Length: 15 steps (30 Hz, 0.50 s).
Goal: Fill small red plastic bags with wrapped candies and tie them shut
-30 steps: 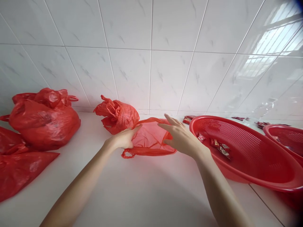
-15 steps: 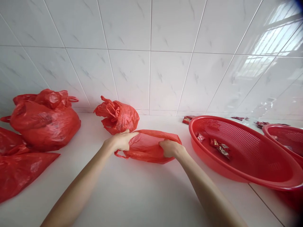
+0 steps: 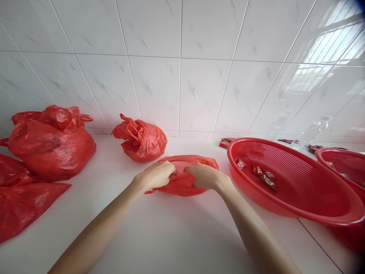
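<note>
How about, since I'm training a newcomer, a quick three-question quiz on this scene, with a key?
1. Multiple choice: What lies in the big basket?
a) cups
b) packets
c) spoons

2. True or false: The right hand is nearer the big basket than the left hand is.

3. Fill in the missing word: The bag at both hands has its mouth ____.

Key: 1. b; 2. true; 3. open
</note>
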Each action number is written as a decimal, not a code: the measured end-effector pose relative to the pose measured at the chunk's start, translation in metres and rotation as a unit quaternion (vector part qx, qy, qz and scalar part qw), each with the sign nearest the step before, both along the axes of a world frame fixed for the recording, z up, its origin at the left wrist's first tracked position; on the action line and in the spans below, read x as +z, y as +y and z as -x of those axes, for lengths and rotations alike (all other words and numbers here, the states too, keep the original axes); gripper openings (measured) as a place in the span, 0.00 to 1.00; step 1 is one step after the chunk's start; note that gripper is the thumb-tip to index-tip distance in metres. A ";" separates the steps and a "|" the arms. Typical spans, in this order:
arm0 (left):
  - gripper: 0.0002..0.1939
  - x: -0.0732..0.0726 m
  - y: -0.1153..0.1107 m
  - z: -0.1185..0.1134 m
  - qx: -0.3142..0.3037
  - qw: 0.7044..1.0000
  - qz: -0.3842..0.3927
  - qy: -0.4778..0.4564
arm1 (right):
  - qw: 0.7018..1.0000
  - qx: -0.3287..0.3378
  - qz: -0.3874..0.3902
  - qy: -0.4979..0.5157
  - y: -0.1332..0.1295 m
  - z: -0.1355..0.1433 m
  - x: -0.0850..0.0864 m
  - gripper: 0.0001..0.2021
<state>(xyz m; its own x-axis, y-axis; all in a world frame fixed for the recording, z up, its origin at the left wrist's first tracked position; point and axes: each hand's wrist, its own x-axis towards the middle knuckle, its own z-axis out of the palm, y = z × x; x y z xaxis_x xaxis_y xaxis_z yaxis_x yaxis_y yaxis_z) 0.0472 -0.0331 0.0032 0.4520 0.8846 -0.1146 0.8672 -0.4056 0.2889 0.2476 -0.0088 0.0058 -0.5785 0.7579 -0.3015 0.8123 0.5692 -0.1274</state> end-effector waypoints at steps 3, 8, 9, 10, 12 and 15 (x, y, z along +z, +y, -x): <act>0.09 -0.006 0.005 0.000 0.043 0.994 0.066 0.074 | 1.000 -0.014 -0.008 -0.022 0.002 0.000 -0.001 0.14; 0.10 -0.008 0.010 0.000 0.045 0.980 0.117 0.157 | 0.993 -0.085 0.026 -0.083 0.009 0.002 -0.006 0.12; 0.15 -0.008 0.011 0.001 0.047 0.980 0.109 0.160 | 0.991 -0.096 0.024 -0.092 0.010 0.002 -0.006 0.14; 0.20 -0.010 0.012 0.003 0.050 0.981 0.099 0.161 | 0.989 -0.105 0.021 -0.099 0.011 0.002 -0.006 0.15; 0.27 -0.013 0.014 0.007 0.053 0.981 0.095 0.159 | 0.987 -0.114 0.019 -0.109 0.011 0.002 -0.004 0.16; 0.34 -0.017 0.017 0.010 0.053 0.979 0.123 0.156 | 0.988 -0.110 0.023 -0.106 0.010 -0.001 0.000 0.16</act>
